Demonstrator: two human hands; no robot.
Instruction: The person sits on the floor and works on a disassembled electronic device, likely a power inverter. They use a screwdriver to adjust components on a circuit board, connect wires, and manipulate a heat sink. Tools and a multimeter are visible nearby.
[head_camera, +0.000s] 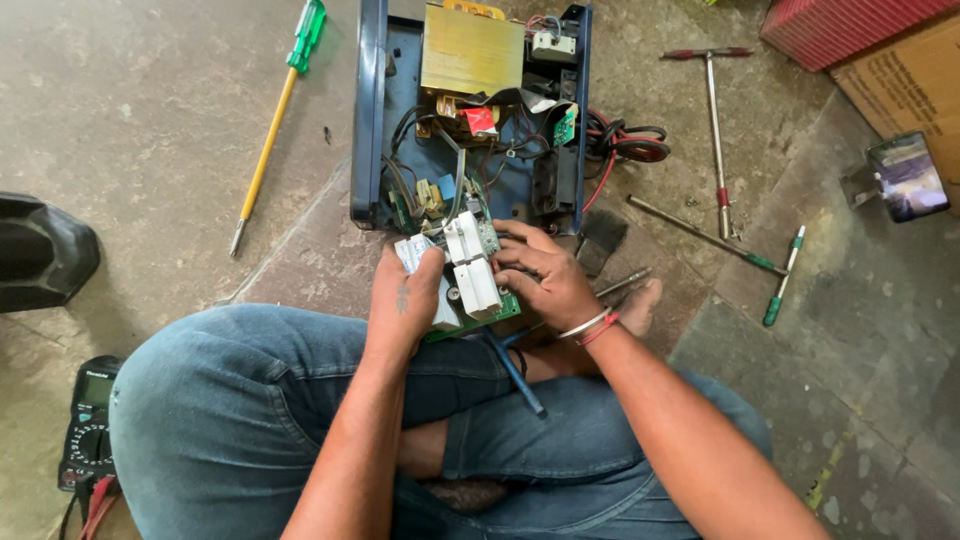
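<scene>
I sit cross-legged on a stone floor with a green circuit board (478, 268) held over my knees; white relay blocks stand on it. My left hand (405, 300) grips the board's left side, thumb on top. On the right side my right hand (545, 275) holds it, with fingers pressing on the white blocks. Wires run from the board into an opened blue metal case (368, 120) just beyond, which holds a yellow-wrapped transformer (472, 48). A blue-handled tool (515, 370) lies on my lap under the board.
A long yellow screwdriver with a green handle (272, 125) lies to the left. T-handle wrenches (715, 120) and a small green screwdriver (783, 280) lie right. A black multimeter (88, 425) sits bottom left, a phone (908, 175) and cardboard box (905, 80) far right, a brush (600, 238) by the case.
</scene>
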